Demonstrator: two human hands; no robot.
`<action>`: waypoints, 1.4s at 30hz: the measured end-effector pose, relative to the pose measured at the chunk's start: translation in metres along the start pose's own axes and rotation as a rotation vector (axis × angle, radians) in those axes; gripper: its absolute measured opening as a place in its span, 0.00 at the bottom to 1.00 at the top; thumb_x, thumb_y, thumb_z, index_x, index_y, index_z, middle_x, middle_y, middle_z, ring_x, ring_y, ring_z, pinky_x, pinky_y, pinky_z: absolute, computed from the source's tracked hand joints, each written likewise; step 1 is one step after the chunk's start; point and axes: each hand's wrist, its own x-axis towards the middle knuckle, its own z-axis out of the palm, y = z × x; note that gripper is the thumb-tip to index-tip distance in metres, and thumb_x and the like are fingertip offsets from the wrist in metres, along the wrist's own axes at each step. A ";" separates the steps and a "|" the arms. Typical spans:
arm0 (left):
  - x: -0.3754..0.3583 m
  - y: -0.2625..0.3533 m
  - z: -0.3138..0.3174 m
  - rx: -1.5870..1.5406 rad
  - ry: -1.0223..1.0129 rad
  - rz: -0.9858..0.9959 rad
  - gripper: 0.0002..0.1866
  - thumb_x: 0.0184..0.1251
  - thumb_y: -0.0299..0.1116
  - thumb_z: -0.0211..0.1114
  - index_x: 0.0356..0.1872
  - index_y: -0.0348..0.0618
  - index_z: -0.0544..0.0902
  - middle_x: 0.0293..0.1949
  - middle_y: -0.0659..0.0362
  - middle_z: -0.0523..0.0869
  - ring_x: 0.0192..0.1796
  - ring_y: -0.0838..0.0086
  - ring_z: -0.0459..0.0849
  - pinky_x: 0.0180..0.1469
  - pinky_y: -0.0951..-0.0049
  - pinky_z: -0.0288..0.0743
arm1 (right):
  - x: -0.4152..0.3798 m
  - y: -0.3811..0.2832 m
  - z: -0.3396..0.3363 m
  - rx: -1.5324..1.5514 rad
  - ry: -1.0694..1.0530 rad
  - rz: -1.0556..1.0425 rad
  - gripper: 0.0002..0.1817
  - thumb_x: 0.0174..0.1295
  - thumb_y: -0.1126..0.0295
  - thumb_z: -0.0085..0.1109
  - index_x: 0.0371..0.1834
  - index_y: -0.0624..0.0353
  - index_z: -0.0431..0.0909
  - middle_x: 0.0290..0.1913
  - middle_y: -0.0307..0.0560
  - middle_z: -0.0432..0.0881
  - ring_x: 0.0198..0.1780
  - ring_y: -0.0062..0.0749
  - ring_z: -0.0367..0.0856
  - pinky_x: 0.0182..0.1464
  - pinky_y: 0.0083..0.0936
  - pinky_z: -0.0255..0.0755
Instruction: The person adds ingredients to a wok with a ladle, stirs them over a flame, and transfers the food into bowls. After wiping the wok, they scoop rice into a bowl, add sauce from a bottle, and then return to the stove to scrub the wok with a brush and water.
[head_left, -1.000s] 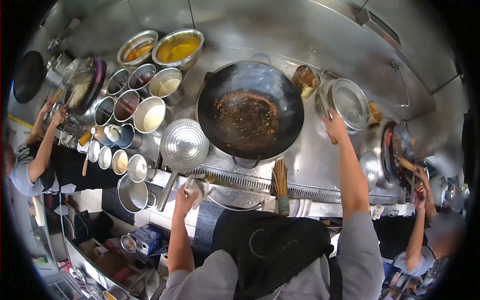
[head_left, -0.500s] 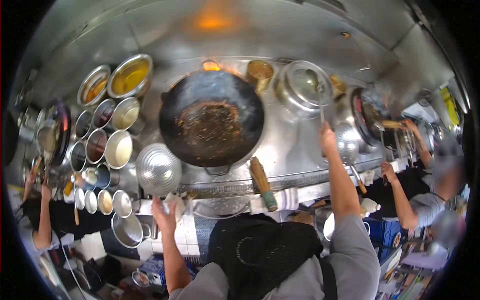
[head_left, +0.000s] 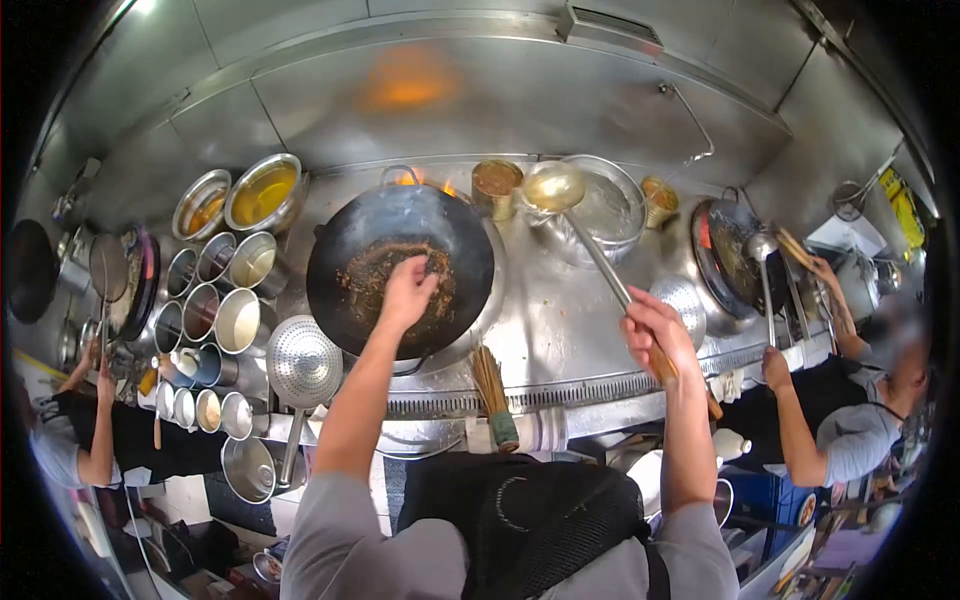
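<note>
Lining the steel wall (head_left: 330,130), a metal counter (head_left: 560,350) bears the wok (head_left: 400,215).

Commercial kitchen: large wok (head_left: 350,245) over flames (head_left: 408,178); metal seasoning pots (head_left: 238,320) to its left, stainless wall (head_left: 330,110) behind, second cooking station (head_left: 735,265) to its right.

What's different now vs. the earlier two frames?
Left hand let go of the white cloth, moved forward over the wok. Right hand swung the ladle bowl to the pot's left rim. Flames, absent at first, show behind the wok. Strainer and brush stayed put.
</note>
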 end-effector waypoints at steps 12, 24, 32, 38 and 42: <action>0.012 -0.040 0.009 -0.034 -0.075 -0.262 0.09 0.68 0.29 0.57 0.47 0.43 0.77 0.39 0.49 0.87 0.45 0.58 0.87 0.46 0.61 0.78 | 0.094 0.055 -0.049 -1.272 0.172 -0.548 0.34 0.63 0.71 0.57 0.73 0.61 0.60 0.37 0.63 0.84 0.29 0.55 0.84 0.36 0.40 0.79; -0.146 -0.016 -0.023 0.146 -0.049 -0.161 0.08 0.62 0.27 0.64 0.42 0.42 0.80 0.29 0.55 0.85 0.32 0.66 0.84 0.38 0.66 0.78 | 0.172 0.024 -0.119 -0.203 0.139 -0.034 0.11 0.61 0.75 0.55 0.44 0.69 0.77 0.19 0.45 0.75 0.18 0.28 0.75 0.19 0.26 0.70; -0.079 0.000 -0.004 0.261 -0.170 -0.051 0.09 0.62 0.33 0.64 0.39 0.41 0.79 0.33 0.50 0.85 0.38 0.56 0.85 0.41 0.60 0.78 | 0.034 -0.010 -0.073 -0.115 0.060 -0.008 0.30 0.65 0.72 0.56 0.69 0.68 0.60 0.27 0.46 0.76 0.18 0.19 0.68 0.13 0.18 0.61; 0.029 0.021 0.069 0.161 -0.028 -0.185 0.16 0.64 0.38 0.62 0.46 0.37 0.77 0.42 0.41 0.85 0.47 0.48 0.85 0.49 0.54 0.77 | -0.011 -0.010 -0.034 -0.209 -0.132 0.028 0.31 0.65 0.74 0.56 0.71 0.67 0.60 0.28 0.48 0.77 0.14 0.19 0.67 0.10 0.18 0.60; 0.047 0.024 0.074 0.246 -0.166 -0.280 0.15 0.62 0.33 0.59 0.48 0.37 0.79 0.44 0.41 0.85 0.51 0.46 0.82 0.54 0.54 0.75 | 0.013 0.025 -0.030 -0.456 -0.074 -0.088 0.30 0.64 0.78 0.56 0.71 0.65 0.63 0.26 0.44 0.76 0.15 0.18 0.68 0.12 0.17 0.61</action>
